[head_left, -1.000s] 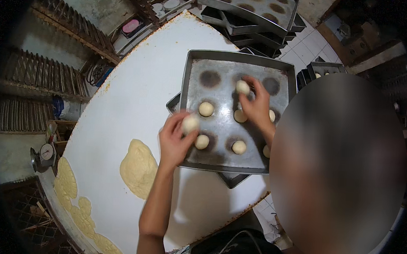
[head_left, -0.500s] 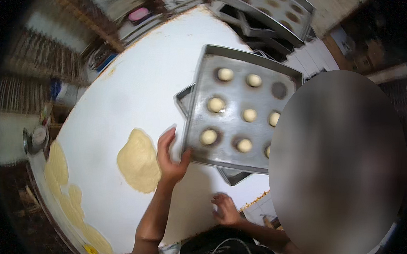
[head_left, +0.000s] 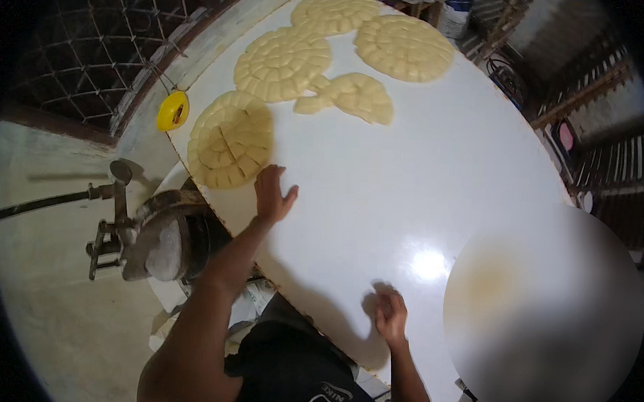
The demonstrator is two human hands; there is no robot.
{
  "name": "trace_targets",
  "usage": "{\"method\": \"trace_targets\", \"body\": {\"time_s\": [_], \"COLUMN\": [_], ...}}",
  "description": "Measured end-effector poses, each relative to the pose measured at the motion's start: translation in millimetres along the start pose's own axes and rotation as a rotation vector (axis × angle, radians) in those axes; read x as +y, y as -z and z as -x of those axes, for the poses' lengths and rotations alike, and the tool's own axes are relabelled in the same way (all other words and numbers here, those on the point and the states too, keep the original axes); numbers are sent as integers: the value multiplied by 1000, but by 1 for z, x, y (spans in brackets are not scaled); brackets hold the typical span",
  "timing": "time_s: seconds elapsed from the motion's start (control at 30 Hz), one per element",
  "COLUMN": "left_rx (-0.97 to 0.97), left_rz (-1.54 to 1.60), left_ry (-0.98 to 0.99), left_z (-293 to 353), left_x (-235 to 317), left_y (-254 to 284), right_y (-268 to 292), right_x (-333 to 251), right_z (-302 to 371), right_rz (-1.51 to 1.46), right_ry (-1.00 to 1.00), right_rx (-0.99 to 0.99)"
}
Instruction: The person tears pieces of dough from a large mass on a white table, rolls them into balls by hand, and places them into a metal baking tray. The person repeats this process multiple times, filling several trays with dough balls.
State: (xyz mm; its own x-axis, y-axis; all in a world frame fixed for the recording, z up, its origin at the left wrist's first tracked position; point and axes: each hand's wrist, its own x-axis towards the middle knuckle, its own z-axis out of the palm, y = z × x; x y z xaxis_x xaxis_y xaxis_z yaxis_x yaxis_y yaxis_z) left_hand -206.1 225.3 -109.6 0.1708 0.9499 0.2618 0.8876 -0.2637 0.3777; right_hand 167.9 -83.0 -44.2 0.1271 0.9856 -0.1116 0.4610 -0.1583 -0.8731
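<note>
My left hand reaches over the white table with fingers extended and thumb apart, empty. Its fingertips are at the near edge of a flat round of dough cut into many small pieces; whether they touch it I cannot tell. More cut rounds, one dough disc, another dough disc and a third dough disc, lie beyond. Between them is an irregular flat dough piece. My right hand hovers low over the near table, fingers loosely bent, holding nothing visible.
The white table narrows toward the far end. A yellow bowl sits on its left edge. A dark machine with a lever stands at the left, close to my forearm. Slatted racks line the right side. A blurred oval hides the lower right.
The view has swung left, so the tray of dough balls is out of sight. My left hand has gone from beside the tray to the cut dough round.
</note>
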Motion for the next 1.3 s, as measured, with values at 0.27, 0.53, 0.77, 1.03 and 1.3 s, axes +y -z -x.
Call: {"method": "trace_targets", "body": {"time_s": [0.27, 0.53, 0.77, 1.03, 1.3], "left_rx": [-64, -244, -91, 112, 68], "left_rz": [81, 57, 150, 233, 346], "left_ry": [60, 114, 116, 33, -14], "left_z": [-11, -24, -47, -194, -157], "left_x": [10, 8, 8, 35, 43], "left_y": [12, 15, 6, -45, -11], "right_y": [-138, -194, -169, -156, -95], "right_x": [-117, -139, -182, -79, -25], "right_z": [-422, -588, -431, -56, 97], "right_rz": [409, 770, -32, -9, -334], "right_ry": [440, 339, 749, -73, -354], "right_rx": [15, 48, 291, 380, 961]}}
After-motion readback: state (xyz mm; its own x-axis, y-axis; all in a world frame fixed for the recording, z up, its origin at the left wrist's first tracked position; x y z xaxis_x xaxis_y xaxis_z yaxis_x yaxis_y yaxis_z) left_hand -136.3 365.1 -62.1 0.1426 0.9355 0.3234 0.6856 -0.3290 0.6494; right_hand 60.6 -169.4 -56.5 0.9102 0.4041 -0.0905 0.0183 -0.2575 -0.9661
